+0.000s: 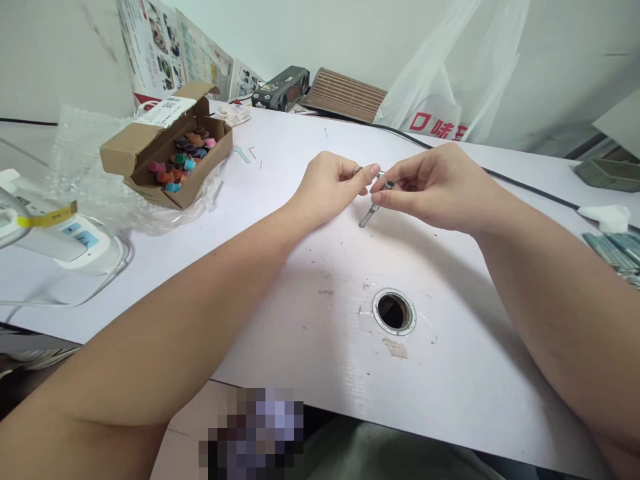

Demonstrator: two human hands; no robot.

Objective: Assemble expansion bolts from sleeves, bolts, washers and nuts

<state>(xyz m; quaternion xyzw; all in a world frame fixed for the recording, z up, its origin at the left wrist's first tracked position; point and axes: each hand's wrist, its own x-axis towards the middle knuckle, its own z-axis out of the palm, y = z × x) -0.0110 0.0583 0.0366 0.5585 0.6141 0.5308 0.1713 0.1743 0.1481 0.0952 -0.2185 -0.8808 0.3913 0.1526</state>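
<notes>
While we work over the white, scuffed desk (280, 153), a crinkled plastic bag (450, 67) slumps at the back and an open cardboard box (125, 157) of bright caps (180, 163) sits far left. A round metal-rimmed hole (393, 311) pierces the desk. Beyond it, our right hand (440, 190) has its grip pinched on a thin grey metal rod (371, 213) slanting downward. Our left hand (327, 187) pinches a small metal piece (357, 171) beside its top.
</notes>
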